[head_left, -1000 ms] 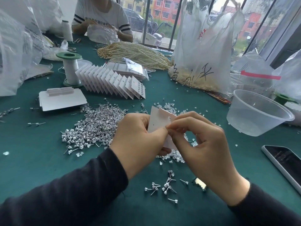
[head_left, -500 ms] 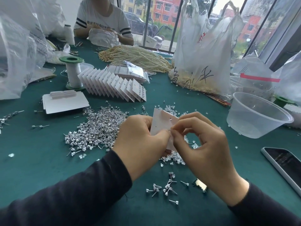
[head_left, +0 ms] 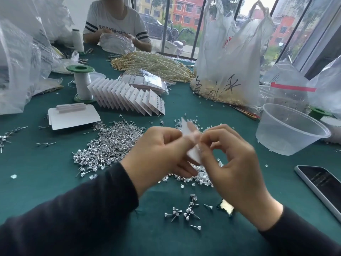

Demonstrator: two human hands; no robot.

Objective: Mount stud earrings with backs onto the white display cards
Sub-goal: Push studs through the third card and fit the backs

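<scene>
My left hand (head_left: pixel 160 154) grips a white display card (head_left: pixel 191 143) above the green table, the card tilted and blurred. My right hand (head_left: pixel 232 163) pinches at the card's right edge with thumb and forefinger; what lies between those fingertips is too small to tell. A big heap of silver stud earrings (head_left: pixel 110 143) lies left of my hands. Clear earring backs (head_left: pixel 201 177) are piled under and behind the card. A few loose studs (head_left: pixel 186 212) lie near my wrists. A fanned row of filled cards (head_left: pixel 129 97) stands farther back.
A clear plastic tub (head_left: pixel 289 130) stands at the right, a phone (head_left: pixel 324 185) near the right edge. A thread spool (head_left: pixel 82 82), a blank card stack (head_left: pixel 72 117), pearl strands (head_left: pixel 155 65) and plastic bags (head_left: pixel 232 58) crowd the back. Another person (head_left: pixel 118 26) works across the table.
The card has turned in my hands, now more edge-on and blurred. My right fingers have shifted along its right edge. The view has tilted slightly downward.
</scene>
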